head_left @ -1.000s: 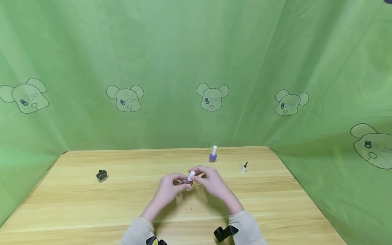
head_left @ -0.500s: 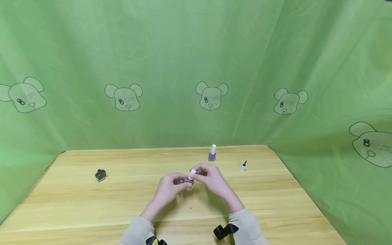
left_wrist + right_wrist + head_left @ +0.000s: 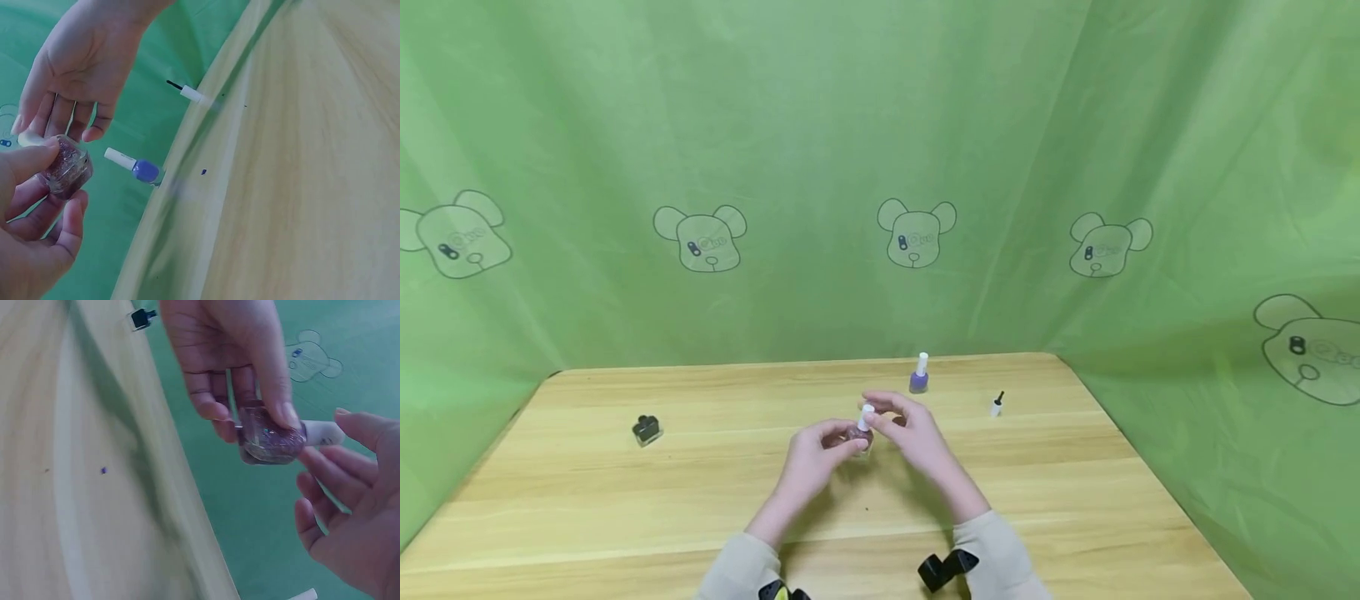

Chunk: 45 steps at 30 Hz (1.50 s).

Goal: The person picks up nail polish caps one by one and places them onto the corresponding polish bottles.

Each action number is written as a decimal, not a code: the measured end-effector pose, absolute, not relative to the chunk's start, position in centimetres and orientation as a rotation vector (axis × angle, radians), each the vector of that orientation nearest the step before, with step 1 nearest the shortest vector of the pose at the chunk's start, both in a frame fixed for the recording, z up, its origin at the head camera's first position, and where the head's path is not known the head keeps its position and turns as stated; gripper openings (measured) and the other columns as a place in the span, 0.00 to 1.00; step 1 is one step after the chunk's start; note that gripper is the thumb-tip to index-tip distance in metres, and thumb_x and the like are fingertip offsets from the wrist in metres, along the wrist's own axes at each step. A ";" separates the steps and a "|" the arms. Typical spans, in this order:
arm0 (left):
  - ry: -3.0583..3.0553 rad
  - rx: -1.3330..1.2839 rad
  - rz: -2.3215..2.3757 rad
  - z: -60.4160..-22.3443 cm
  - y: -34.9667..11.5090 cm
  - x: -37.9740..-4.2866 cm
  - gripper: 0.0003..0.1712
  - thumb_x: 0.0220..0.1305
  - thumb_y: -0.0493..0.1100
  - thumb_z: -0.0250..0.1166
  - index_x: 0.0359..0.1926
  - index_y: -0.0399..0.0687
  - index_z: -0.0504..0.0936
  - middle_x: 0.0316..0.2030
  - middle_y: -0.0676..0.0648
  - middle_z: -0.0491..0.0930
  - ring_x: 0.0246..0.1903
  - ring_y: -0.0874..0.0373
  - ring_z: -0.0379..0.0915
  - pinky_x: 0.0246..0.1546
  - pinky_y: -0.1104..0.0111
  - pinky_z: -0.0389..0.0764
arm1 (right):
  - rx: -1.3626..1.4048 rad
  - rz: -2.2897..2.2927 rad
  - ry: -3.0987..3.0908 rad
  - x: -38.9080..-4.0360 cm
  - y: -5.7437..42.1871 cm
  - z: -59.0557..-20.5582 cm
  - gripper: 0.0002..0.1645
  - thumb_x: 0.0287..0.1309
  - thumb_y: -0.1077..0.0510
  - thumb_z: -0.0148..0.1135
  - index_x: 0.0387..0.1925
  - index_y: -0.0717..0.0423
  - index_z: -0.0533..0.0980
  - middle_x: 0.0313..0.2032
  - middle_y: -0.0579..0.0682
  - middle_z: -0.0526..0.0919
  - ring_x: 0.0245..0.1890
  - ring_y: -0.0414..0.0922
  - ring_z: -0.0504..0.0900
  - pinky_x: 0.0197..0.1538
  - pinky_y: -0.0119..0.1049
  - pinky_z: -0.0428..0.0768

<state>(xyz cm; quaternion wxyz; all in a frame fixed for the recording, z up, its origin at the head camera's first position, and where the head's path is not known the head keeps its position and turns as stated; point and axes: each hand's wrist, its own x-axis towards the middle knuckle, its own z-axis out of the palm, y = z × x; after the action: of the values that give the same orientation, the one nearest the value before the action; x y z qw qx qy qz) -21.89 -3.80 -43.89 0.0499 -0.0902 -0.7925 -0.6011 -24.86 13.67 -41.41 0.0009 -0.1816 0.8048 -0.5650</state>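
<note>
Mauve glitter shows through the clear, squared glass nail polish bottle [image 3: 269, 439] held above the desk [image 3: 700, 500], between its left and right edges. The left hand [image 3: 810, 457] pinches the bottle's body between thumb and fingers; the right hand [image 3: 917, 437] pinches its smooth, white, cylindrical cap [image 3: 866, 418]. Faint marks on that cap are too small to read, and how firmly it is seated cannot be told.

Two more bottles stand on the desk: a rounded purple nail polish bottle [image 3: 918, 382] with a tall white top, near the far edge and right of its middle, and a squat, square-shouldered black nail polish bottle [image 3: 647, 430], its dark neck bare, toward the left edge. One white brush cap [image 3: 997, 409] stands on end toward the far right corner, black brush upward. Pale, streaked wood grain covers the desk. Behind hangs a creased green curtain [image 3: 790, 100] with five bear-head outlines [image 3: 915, 237], their lettering too faint to read surely.
</note>
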 end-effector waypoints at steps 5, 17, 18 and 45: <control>-2.426 -0.306 -1.877 -44.0 -4.0 -22.1 0.21 0.58 0.46 0.70 0.48 0.38 0.83 0.44 0.39 0.86 0.43 0.51 0.83 0.45 0.71 0.83 | -0.721 -1.770 2.360 -25.2 14.3 -41.4 0.25 0.67 0.54 0.56 0.62 0.60 0.71 0.58 0.57 0.80 0.60 0.55 0.77 0.67 0.48 0.72; -2.440 -0.329 -1.806 -43.7 -3.5 -21.6 0.21 0.56 0.47 0.72 0.46 0.39 0.84 0.40 0.41 0.87 0.37 0.57 0.82 0.40 0.72 0.82 | -0.412 -1.849 2.538 -24.7 13.9 -40.8 0.14 0.54 0.57 0.70 0.42 0.58 0.82 0.40 0.56 0.88 0.34 0.40 0.80 0.42 0.31 0.78; -2.437 -0.330 -1.798 -43.7 -3.4 -21.6 0.21 0.55 0.47 0.72 0.46 0.38 0.84 0.39 0.41 0.87 0.37 0.57 0.81 0.40 0.73 0.82 | -0.383 -1.864 2.555 -24.6 13.8 -40.8 0.14 0.52 0.57 0.71 0.41 0.59 0.82 0.38 0.55 0.88 0.32 0.39 0.79 0.39 0.29 0.77; -2.334 -0.283 -1.819 -43.4 -2.8 -21.1 0.17 0.55 0.44 0.72 0.43 0.39 0.84 0.37 0.41 0.86 0.33 0.57 0.78 0.35 0.77 0.81 | -0.687 -1.812 2.298 -24.9 14.9 -40.6 0.22 0.65 0.54 0.59 0.57 0.60 0.75 0.54 0.58 0.83 0.55 0.48 0.82 0.66 0.47 0.73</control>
<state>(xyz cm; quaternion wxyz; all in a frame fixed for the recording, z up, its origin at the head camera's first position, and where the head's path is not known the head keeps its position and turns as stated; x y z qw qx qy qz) -21.13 -2.82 -43.36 0.0843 -0.0949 -0.7824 -0.6097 -24.95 14.89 -40.63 0.0678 -0.2281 0.7626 -0.6015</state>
